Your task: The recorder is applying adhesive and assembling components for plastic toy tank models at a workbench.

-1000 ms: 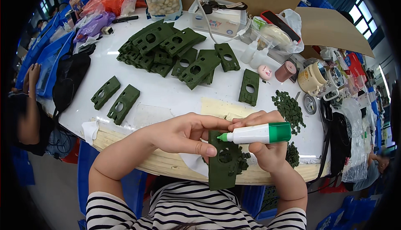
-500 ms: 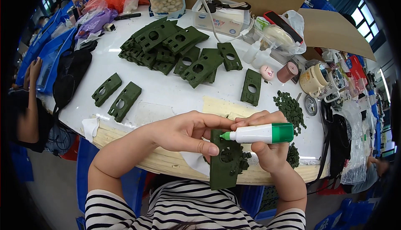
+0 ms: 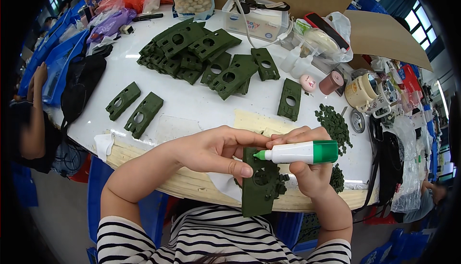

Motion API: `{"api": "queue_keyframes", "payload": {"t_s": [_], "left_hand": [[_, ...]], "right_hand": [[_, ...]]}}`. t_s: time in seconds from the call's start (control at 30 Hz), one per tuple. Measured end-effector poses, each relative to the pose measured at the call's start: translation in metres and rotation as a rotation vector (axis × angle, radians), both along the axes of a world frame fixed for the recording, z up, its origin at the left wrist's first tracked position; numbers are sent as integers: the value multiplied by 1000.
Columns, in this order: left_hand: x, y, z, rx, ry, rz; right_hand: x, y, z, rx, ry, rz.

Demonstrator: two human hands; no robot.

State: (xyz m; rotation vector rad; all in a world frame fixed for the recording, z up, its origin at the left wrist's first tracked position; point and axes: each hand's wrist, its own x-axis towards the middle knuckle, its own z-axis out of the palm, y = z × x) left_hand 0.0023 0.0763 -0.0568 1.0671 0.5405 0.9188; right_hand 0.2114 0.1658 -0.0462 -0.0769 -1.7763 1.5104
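My left hand (image 3: 222,153) is closed on a dark green plastic toy tank hull (image 3: 257,201), thumb on its near face. The hull hangs over the front edge of the table and has a round hole in the middle. My right hand (image 3: 312,175) grips a small white glue bottle (image 3: 293,153) with a green end, lying level. Its light green nozzle tip (image 3: 260,155) touches or nearly touches the upper part of the hull. Several small dark green pieces (image 3: 281,186) show at the hull's right side; whether they are attached I cannot tell.
A heap of green tank hulls (image 3: 180,43) lies at the far middle, with two hulls (image 3: 144,115) at left and one (image 3: 289,100) at right. Small green parts (image 3: 332,126) are piled right of my hands. Mugs (image 3: 361,91) and a clear plastic box (image 3: 254,21) stand farther back.
Almost nothing differs. The view has shifted very slightly; both hands, the hull and the glue bottle keep the same pose.
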Motion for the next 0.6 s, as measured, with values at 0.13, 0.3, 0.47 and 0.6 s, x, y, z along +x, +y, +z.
{"api": "queue_keyframes", "payload": {"t_s": [0.13, 0.3, 0.47, 0.6], "left_hand": [[0, 0, 1, -9, 0, -2], [0, 0, 0, 0, 2, -3], [-1, 0, 2, 5, 10, -4], [0, 0, 1, 3, 8, 0]], "right_hand": [[0, 1, 0, 27, -1, 1], [1, 1, 0, 9, -10, 7], [1, 1, 1, 13, -5, 9], [1, 0, 1, 3, -10, 8]]}}
